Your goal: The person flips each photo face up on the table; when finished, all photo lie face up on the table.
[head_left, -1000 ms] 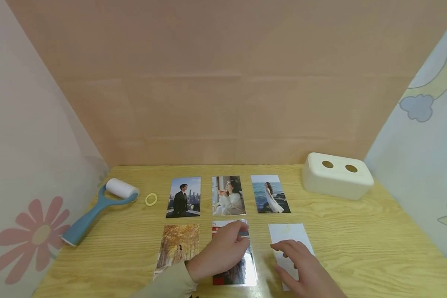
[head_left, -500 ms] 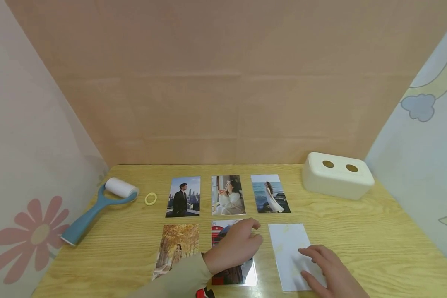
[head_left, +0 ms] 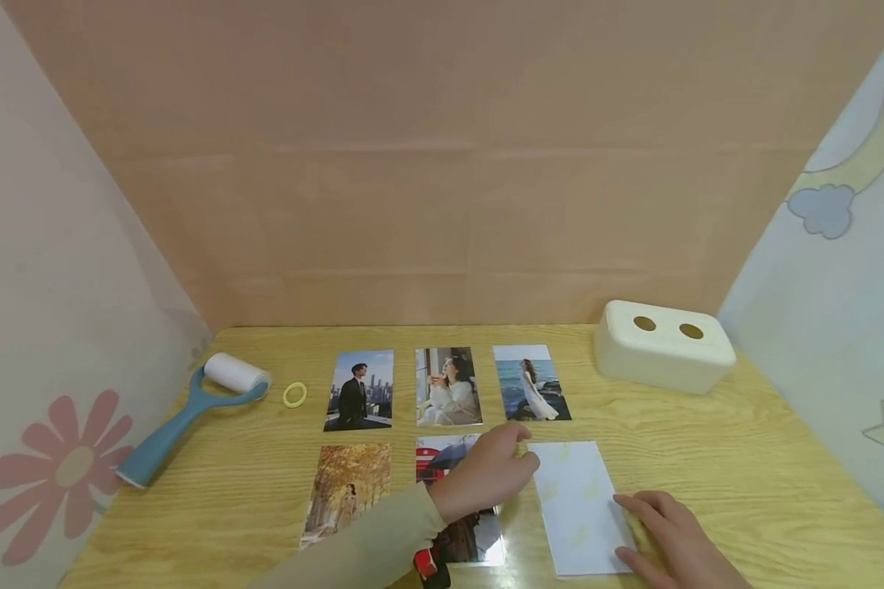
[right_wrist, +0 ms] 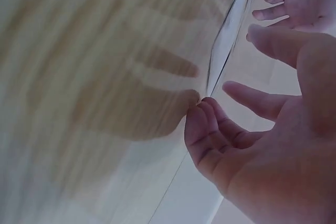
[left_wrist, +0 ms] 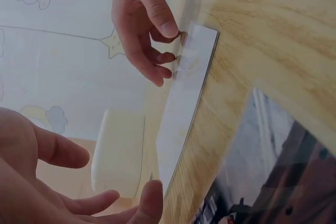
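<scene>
A white card (head_left: 576, 511) with faint yellow marks lies flat at the front right of the wooden table. My left hand (head_left: 484, 476), fingers bent loosely, is by its far left corner; the left wrist view shows a gap between thumb and fingers. Along the card's right edge, the fingertips of my right hand (head_left: 666, 532) touch or nearly touch it, thumb apart from the fingers. In the right wrist view that hand (right_wrist: 257, 135) has its fingertips down on the tabletop and holds nothing. Beneath my left forearm, a glossy photo with red parts (head_left: 430, 462) is partly covered.
Three photos stand in a back row: a dark suit (head_left: 358, 393), a white sweater (head_left: 448, 388), a seaside dress (head_left: 533, 384). An autumn photo (head_left: 346, 487) lies front left. Around them are a blue-handled roller (head_left: 169, 433), a yellow ring (head_left: 295, 395) and a cream box (head_left: 663, 348).
Both hands have shifted right. My left hand went from over the glossy red photo to the white card's corner; my right hand slid from above the card to its right edge.
</scene>
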Available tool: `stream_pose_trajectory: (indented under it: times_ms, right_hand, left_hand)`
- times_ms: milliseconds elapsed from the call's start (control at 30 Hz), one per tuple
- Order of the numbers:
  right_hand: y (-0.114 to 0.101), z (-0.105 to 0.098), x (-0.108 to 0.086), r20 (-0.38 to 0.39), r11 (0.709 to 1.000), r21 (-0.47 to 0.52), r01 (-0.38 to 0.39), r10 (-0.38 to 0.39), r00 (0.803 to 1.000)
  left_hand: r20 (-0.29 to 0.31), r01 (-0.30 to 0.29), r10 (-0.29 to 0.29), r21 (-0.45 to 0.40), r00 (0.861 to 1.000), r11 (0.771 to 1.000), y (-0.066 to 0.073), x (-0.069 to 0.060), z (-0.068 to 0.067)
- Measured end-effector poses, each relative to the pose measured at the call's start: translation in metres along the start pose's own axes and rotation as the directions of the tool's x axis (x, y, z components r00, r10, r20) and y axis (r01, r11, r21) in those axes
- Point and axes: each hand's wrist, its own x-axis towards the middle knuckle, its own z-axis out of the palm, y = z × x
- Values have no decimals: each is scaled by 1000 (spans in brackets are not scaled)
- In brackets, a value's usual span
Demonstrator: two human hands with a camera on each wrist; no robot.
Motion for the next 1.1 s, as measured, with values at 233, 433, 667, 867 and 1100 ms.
stream_pose_trajectory:
  times_ms: [233, 433, 667, 867, 1100]
  right_hand:
    - [10, 2, 1, 48, 997, 47, 65, -67, 997]
    - [12, 2, 4, 108, 994, 76, 84, -92, 990]
    - [15, 4, 4, 87, 987, 86, 137, -145, 986]
    - [18, 7, 4, 36, 980, 80, 185, -188, 982]
    - [22, 12, 4, -7, 968, 57, 246, -246, 969]
  left_hand:
    - [60, 35, -33, -29, 998, 999, 1, 6, 2]
    - [61, 26, -25, -22, 998, 999, 0, 8, 4]
    - [57, 29, -27, -40, 998, 999, 0, 8, 5]
    - [55, 37, -31, -112, 998, 993, -2, 8, 6]
    - [63, 69, -58, -193, 996, 979, -3, 8, 6]
